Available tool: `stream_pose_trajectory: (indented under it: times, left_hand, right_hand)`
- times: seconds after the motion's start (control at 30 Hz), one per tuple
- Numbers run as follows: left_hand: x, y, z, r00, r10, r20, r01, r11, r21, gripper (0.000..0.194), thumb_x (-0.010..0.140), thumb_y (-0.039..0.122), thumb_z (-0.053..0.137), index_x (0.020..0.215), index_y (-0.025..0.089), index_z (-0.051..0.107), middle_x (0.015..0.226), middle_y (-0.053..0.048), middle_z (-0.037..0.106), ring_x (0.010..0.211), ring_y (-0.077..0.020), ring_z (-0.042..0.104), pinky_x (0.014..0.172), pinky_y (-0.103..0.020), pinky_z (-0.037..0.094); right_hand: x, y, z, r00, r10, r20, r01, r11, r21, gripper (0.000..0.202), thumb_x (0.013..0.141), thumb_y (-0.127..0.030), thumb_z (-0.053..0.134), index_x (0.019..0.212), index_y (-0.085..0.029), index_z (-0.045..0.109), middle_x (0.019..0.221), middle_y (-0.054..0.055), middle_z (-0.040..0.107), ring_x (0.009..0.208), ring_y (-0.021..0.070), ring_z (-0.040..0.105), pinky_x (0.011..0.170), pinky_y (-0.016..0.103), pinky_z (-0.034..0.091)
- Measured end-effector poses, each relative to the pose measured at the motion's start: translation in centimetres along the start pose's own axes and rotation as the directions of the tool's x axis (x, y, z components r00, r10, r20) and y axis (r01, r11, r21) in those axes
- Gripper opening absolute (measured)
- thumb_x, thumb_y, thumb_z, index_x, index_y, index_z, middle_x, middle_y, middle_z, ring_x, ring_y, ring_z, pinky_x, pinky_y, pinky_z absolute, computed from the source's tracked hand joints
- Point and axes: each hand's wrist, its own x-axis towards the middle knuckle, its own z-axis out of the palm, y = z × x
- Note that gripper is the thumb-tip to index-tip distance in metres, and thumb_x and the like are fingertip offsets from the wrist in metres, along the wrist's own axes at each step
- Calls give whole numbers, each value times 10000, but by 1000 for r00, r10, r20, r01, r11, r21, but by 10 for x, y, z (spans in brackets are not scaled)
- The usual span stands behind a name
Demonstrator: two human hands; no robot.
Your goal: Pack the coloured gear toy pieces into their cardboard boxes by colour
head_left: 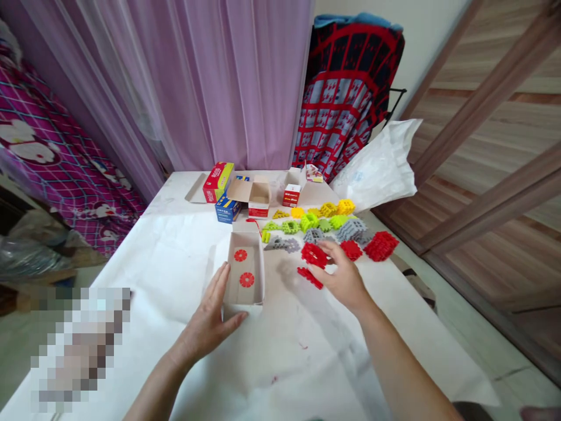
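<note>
Pixelated patch (81, 345) hiding lower-left table, box labels (218, 181) too small to read

Left hand (209, 318) flat against the near left corner of an open white cardboard box (256, 295) holding two red gear-shaped pieces (243, 268). Right hand (344, 275) spread over red toothed building pieces (312, 264) on the white worktop (166, 257). Beyond: grey (315, 237), green (307, 222) and yellow (328, 209) piles, small cartons (228, 193), white plastic bag (379, 169).
</note>
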Motion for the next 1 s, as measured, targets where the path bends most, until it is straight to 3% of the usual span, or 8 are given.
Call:
stream_pose_trajectory:
  times: [0.07,0.17,0.3,0.4,0.6,0.8,1.0]
  left_hand:
    - [-1,-1,2,1000,-1,-8,1,1000,-6,945,876,393,599,1550,242,-47,1618,-179,141,1481,-333,191,1165,-537,282]
    - [-2,-1,5,1000,-9,-3,9,1000,1,973,859,352,622,1549,241,-56,1619,-178,138,1479,-336,200,1166,-538,286]
    - [-2,-1,11,999,-25,-22,26,999,23,1020,821,314,649,1548,228,-61,1615,-186,150,1476,-356,197,1164,-569,280]
    - [-2,0,15,999,-33,-40,34,999,19,1028,799,295,653,1550,220,-45,1614,-179,161,1475,-358,198,1162,-571,284]
    - [-2,2,18,998,-50,-43,52,998,42,1039,781,279,652,1549,218,-45,1603,-181,206,1474,-364,194,1157,-581,282]
    - [0,6,16,997,-77,-23,78,996,37,1018,783,277,642,1549,204,-25,1601,-184,210,1483,-346,170,1163,-575,270]
    - [0,8,16,997,-76,-16,77,996,49,996,792,271,625,1549,209,-20,1609,-179,186,1485,-335,174,1158,-572,280]
  right_hand:
    - [14,-39,26,980,-132,149,136,991,-12,517,745,-392,648,1223,-228,537,1204,89,666,1082,222,621,905,347,468]
    - [33,-81,65,884,-264,386,337,932,-134,482,734,-347,680,1185,-221,565,1158,73,677,1054,225,612,915,343,443]
    - [53,-101,104,745,-281,605,561,755,-340,397,750,-306,666,1115,-173,586,1063,106,694,1016,268,605,886,373,426]
    - [61,-102,122,692,-238,682,644,632,-432,349,760,-267,659,1078,-145,582,1037,133,693,1024,284,604,896,389,416]
    - [71,-98,144,656,-112,747,647,593,-479,372,781,-220,646,1130,-118,565,1114,157,667,1030,284,629,859,367,459]
    - [76,-101,148,646,-49,761,635,588,-501,346,817,-150,604,1159,-112,575,1153,161,654,1034,273,641,840,346,479]
    - [70,-99,149,670,-28,741,612,586,-531,268,897,-90,449,1110,-132,606,1111,163,670,1048,263,627,841,361,473]
